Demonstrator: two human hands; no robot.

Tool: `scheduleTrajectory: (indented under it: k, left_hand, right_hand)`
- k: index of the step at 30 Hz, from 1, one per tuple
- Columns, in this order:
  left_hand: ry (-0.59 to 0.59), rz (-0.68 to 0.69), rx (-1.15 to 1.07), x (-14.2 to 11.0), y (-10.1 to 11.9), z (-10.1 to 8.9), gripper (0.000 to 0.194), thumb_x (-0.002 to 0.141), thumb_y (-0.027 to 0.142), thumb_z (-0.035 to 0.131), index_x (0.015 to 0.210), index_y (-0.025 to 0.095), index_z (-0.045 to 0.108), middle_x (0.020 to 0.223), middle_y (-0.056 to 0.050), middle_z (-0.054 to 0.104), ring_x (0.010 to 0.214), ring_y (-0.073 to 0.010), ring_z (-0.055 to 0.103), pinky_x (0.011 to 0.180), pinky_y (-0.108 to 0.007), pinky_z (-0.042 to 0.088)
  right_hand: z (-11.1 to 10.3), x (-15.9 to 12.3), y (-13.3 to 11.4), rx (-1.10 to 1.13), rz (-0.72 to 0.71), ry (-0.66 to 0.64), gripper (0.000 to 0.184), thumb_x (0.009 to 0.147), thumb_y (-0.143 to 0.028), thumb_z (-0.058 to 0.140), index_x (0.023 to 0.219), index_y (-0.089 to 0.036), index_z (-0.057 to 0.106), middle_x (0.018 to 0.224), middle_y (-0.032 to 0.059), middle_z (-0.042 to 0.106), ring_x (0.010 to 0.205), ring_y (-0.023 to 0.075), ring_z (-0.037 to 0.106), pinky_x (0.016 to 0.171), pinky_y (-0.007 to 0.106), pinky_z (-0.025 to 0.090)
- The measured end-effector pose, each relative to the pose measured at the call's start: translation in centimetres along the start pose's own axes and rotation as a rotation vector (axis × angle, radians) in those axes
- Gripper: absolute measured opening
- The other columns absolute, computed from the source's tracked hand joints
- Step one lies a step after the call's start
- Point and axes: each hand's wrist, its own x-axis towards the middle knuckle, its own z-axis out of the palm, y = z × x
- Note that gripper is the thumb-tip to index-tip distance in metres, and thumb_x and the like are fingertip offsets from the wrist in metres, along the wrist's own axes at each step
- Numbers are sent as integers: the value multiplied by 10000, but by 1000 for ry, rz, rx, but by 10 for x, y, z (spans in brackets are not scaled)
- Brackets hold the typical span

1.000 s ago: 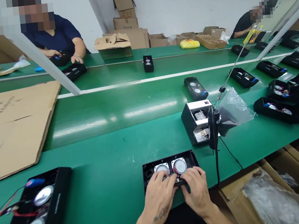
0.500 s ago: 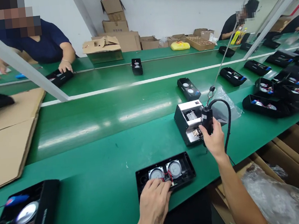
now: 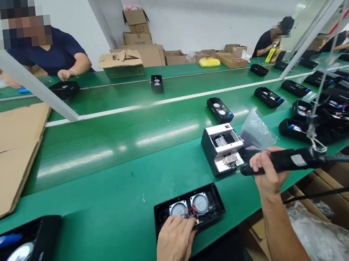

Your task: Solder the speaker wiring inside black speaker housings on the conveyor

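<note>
A black speaker housing [image 3: 210, 216] lies open on the green bench with two round silver speakers [image 3: 200, 203] and red wires inside. My left hand [image 3: 175, 238] reaches over its near wall, fingers together and closed beside a small pale connector [image 3: 197, 221]; what lies under the fingertips is hidden. My right hand [image 3: 269, 172] is wrapped around a black electric screwdriver [image 3: 296, 159] held nearly level. The screwdriver's tip points left, at the lower front of a silver-and-black screw feeder [image 3: 223, 148]; whether they touch I cannot tell.
Another open housing [image 3: 25, 254] sits at the near left, by a cardboard sheet [image 3: 9, 160]. More housings [image 3: 325, 110] are piled on the right. A clear plastic bag [image 3: 257, 132] lies behind the feeder. Cardboard boxes [image 3: 340, 200] stand below the bench edge. A co-worker [image 3: 63, 51] sits opposite.
My right hand has tipped the screwdriver from upright to nearly level and moved right, its tip now toward the feeder. The left hand stays at the housing.
</note>
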Motion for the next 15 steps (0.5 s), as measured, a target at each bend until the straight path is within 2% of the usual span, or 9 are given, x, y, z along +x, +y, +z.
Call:
scheduleTrajectory:
  k: [3,7,12,15]
  left_hand:
    - [-38,-25,5,-3,-1,0,203,950,52,628,1042,229,663,780,30,710,687,-195,663,715,-346,538]
    - [-92,-23,3,-6,-1,0,201,962,57,615,1049,233,659,790,19,726,696,-209,673,716,-358,532]
    - [-78,-14,-10,-7,-2,2,184,970,76,601,1041,234,664,776,13,733,676,-207,666,699,-358,516]
    - [-38,-33,-28,-7,-1,4,171,972,91,602,1024,239,668,764,9,734,669,-209,655,700,-367,503]
  right_hand:
    - [20,14,-1,-14,-59,26,346,843,-305,867,1032,-218,590,589,-111,541,425,104,500,497,262,473]
    - [31,19,11,-180,40,-57,350,842,-388,879,937,-201,599,590,-79,568,432,125,532,470,275,465]
    - [17,0,10,-256,235,-276,356,817,-402,916,913,-193,643,604,-55,575,448,132,523,447,280,443]
    - [8,-9,-2,-174,241,-294,312,876,-358,877,1014,-209,641,604,-80,554,438,121,503,456,273,444]
